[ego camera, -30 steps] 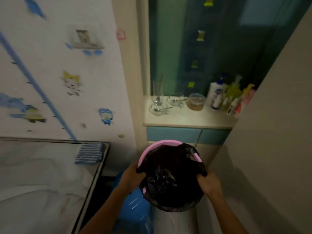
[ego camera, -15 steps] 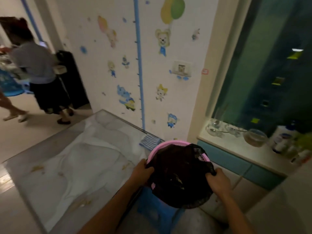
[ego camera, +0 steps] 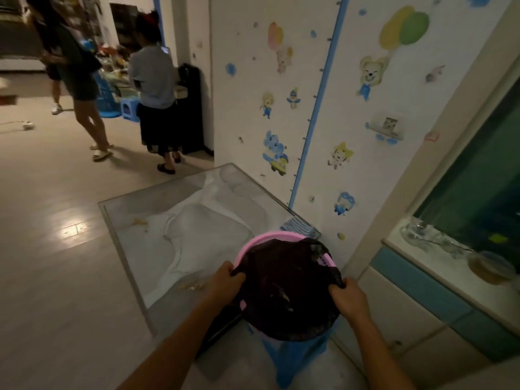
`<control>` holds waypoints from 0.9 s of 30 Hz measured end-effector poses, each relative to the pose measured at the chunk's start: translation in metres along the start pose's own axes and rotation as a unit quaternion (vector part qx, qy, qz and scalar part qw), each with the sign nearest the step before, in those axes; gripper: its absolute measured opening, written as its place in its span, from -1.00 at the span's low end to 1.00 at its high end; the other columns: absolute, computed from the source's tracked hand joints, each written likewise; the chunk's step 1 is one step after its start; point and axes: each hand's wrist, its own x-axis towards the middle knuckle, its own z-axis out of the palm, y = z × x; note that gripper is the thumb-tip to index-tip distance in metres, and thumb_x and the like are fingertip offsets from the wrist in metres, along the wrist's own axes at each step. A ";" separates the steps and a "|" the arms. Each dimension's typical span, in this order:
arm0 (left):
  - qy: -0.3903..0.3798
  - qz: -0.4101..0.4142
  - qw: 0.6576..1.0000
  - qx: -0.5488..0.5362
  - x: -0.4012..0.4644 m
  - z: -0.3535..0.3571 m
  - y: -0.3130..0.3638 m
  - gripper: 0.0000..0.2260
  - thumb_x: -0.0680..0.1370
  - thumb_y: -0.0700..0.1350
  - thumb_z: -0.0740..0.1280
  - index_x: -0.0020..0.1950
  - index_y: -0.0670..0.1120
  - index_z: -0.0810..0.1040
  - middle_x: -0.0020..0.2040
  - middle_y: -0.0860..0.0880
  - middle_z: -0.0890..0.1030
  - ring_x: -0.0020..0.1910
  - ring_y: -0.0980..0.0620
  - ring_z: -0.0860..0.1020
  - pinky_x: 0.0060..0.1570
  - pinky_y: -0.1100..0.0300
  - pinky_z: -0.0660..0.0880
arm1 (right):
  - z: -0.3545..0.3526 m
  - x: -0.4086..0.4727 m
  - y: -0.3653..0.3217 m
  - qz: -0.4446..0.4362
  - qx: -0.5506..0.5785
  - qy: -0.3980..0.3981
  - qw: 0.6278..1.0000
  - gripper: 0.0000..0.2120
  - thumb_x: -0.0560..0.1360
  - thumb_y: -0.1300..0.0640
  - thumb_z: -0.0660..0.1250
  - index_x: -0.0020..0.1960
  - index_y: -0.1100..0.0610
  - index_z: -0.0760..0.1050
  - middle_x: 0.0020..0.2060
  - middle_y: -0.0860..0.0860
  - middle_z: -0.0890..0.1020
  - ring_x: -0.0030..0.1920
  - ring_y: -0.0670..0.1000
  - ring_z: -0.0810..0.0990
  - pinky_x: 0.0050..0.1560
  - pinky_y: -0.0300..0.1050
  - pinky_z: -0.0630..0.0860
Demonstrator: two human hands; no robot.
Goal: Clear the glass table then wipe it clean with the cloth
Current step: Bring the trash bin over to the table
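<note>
I hold a pink bin (ego camera: 263, 240) lined with a black bag (ego camera: 284, 288) in front of me, over the near right corner of the glass table (ego camera: 157, 204). My left hand (ego camera: 226, 281) grips the bin's left rim and bag edge. My right hand (ego camera: 349, 301) grips the right rim and bag edge. A folded blue-striped cloth (ego camera: 297, 227) lies on the table's far right corner by the wall, just behind the bin. Yellowish crumbs (ego camera: 139, 221) lie on the glass near its left edge, and more crumbs (ego camera: 194, 285) sit near my left hand.
A blue stool (ego camera: 292, 358) stands under the bin. Right of it runs a ledge (ego camera: 439, 266) with glassware and a bowl (ego camera: 491, 267). A sticker-covered wall (ego camera: 309, 108) backs the table. Two people (ego camera: 153, 88) stand on the floor at far left.
My view has swung left from the window ledge to the table and room. The bin stays gripped in both hands, now nearer the table's corner.
</note>
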 end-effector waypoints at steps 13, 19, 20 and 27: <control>0.060 -0.067 0.996 -0.006 -0.026 -0.034 -0.057 -0.70 0.41 0.06 0.32 -0.05 -0.16 0.50 -0.16 -0.07 0.62 -0.16 -0.06 0.62 -0.13 0.03 0.55 | 0.052 0.020 -0.001 -0.091 -0.046 -0.177 0.979 -0.90 0.49 0.14 0.29 -0.18 0.13 0.42 -0.34 0.03 0.49 -0.39 -0.07 0.44 -0.39 -0.22 0.35; 0.113 -0.102 0.988 -0.021 -0.058 -0.010 -0.052 -0.88 0.54 -0.10 0.31 -0.15 -0.02 0.39 -0.22 0.02 0.52 -0.26 0.15 0.47 -0.34 0.34 0.33 | 0.066 0.054 0.012 -0.101 -0.086 -0.254 0.958 -0.76 0.46 0.17 0.32 -0.33 0.07 0.32 -0.42 -0.01 0.41 -0.41 -0.05 0.40 -0.35 -0.19 0.30; 0.128 -0.109 0.985 -0.024 -0.062 -0.005 -0.054 -0.83 0.55 -0.12 0.31 -0.19 -0.01 0.35 -0.26 0.04 0.48 -0.29 0.16 0.44 -0.37 0.33 0.30 | 0.068 0.058 0.016 -0.108 -0.091 -0.264 0.954 -0.75 0.47 0.18 0.31 -0.34 0.10 0.32 -0.44 0.00 0.41 -0.42 -0.04 0.41 -0.36 -0.20 0.31; 0.150 -0.172 0.972 -0.061 -0.076 0.028 -0.097 -0.85 0.47 -0.01 0.30 -0.03 -0.05 0.48 -0.12 -0.01 0.60 -0.12 -0.02 0.58 -0.08 0.07 0.52 | 0.094 0.072 0.052 -0.098 -0.095 -0.317 0.939 -0.80 0.46 0.02 0.34 -0.13 0.13 0.40 -0.28 0.03 0.50 -0.28 -0.01 0.49 -0.28 -0.13 0.40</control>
